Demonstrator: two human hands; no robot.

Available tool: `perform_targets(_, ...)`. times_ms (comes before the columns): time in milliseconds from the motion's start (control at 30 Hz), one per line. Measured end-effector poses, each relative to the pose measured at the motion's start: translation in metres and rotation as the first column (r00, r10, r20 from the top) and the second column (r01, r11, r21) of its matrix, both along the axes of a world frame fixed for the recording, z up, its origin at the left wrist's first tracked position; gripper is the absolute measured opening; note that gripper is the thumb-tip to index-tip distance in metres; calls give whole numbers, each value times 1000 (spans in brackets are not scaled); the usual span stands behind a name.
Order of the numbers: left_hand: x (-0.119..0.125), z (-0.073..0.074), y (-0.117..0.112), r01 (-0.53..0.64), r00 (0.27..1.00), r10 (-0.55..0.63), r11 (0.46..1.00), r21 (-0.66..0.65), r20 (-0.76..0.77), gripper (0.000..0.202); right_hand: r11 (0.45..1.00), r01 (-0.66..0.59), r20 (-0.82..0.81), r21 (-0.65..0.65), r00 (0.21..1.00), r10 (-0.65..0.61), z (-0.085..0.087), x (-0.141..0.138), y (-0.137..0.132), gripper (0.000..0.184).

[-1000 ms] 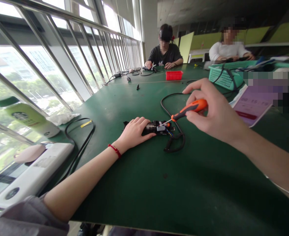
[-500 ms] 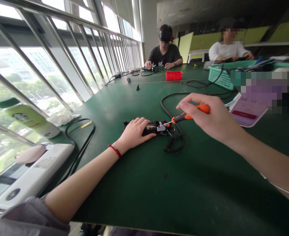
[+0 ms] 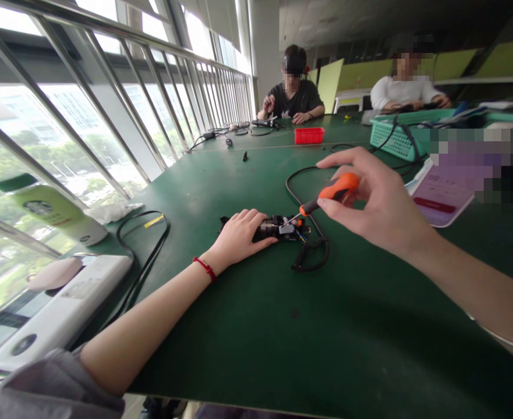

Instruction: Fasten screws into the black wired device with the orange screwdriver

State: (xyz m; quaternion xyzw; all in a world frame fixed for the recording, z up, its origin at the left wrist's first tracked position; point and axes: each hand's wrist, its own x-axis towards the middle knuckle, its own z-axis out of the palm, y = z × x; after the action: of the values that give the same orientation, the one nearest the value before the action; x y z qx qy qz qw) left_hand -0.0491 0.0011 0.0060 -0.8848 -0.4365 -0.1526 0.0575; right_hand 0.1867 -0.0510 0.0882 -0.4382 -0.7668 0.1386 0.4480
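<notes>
A black corded electrical device (image 3: 262, 228) lies opened on the green table (image 3: 239, 326), its inner parts and coloured wires bare at the right end. Wrapped over its left part, my left hand (image 3: 240, 234) presses it to the table. My right hand (image 3: 370, 192) is above and to the right, with its thumb and fingers loosely around the orange-and-black handle of a screwdriver (image 3: 337, 187). The screwdriver slants down to the left, and its tip reaches in among the device's inner parts. Exactly what the tip touches is too small to tell.
A black cord (image 3: 289, 177) loops behind the device. A phone (image 3: 442, 195) leans at the right before a green basket (image 3: 393, 138). A red tray (image 3: 308, 135) sits farther back. Left are a bottle (image 3: 49, 209) and a white box (image 3: 64, 308). Two people sit across the table.
My right hand has shifted its grip on the screwdriver, with the fingers raised and spread more, and the handle stands steeper. My left hand and the device stay put.
</notes>
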Motion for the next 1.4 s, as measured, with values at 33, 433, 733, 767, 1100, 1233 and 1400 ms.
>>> perform_targets(33, 0, 0, 0, 2, 1000, -2, 1000, -1, 2, 49, 1000, -3, -15, 4, 1000, 3, -1, 0, 1, 43)
perform_targets(433, 0, 0, 0, 0, 1000, 1, 1000, 16, -27, 50, 1000, 27, -14, 9, 1000, -27, -1, -4, -4, 47)
perform_targets(733, 0, 0, 0, -1, 999, 2, 1000, 12, -33, 51, 1000, -17, -98, 11, 995, 18, -3, -2, -1, 53)
perform_targets(767, 0, 0, 0, -1, 999, 2, 1000, 13, -34, 51, 1000, -10, -94, -9, 996, 9, -3, -2, -1, 54)
perform_targets(1100, -1, -1, 1, -3, 999, 4, 1000, 24, -34, 49, 996, -86, -45, -32, 995, 84, -4, -1, 2, 39)
perform_targets(1233, -1, 0, 0, -4, 999, 4, 1000, 24, -36, 49, 998, -15, 4, -66, 1000, 15, -5, -1, 4, 31)
perform_targets(1400, -1, 1, 0, -9, 999, 9, 1000, 14, -32, 49, 999, -41, -23, -18, 999, 41, -5, -1, 5, 36)
